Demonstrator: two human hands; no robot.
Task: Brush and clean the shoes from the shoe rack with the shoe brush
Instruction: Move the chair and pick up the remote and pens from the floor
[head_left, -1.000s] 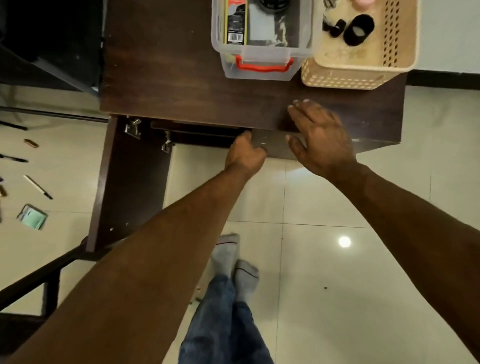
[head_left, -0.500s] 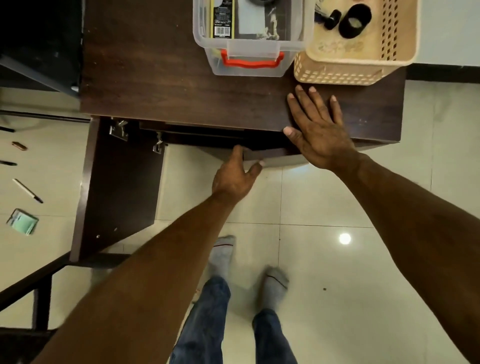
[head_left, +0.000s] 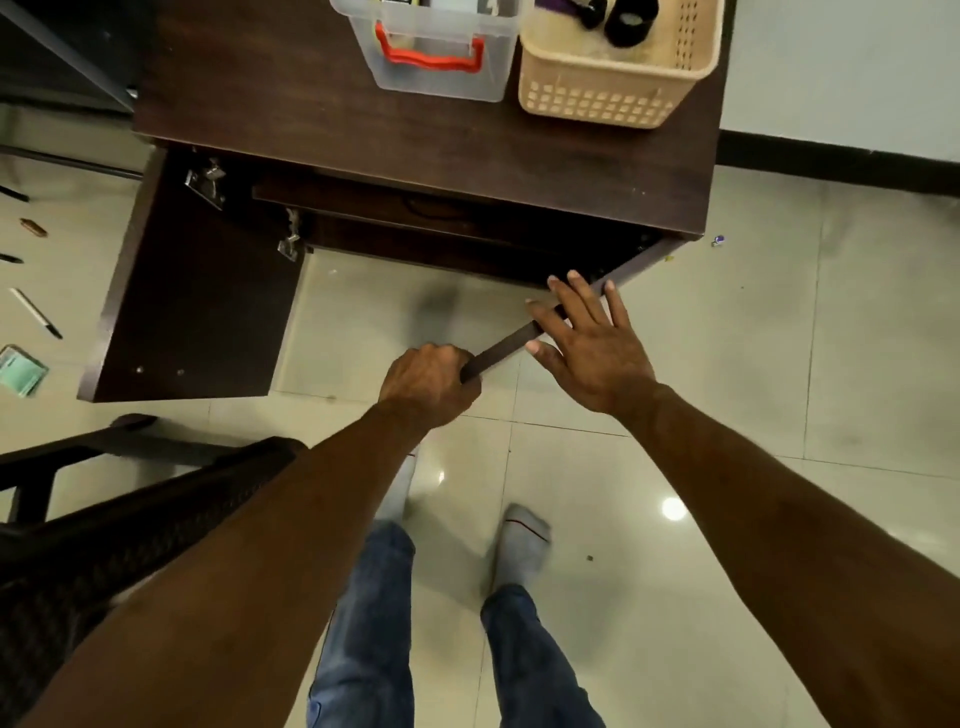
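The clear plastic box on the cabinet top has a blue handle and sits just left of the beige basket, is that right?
Not quite. In the head view the clear plastic box has a red handle, not blue. The rest holds: it sits on the cabinet top, just left of the beige basket.
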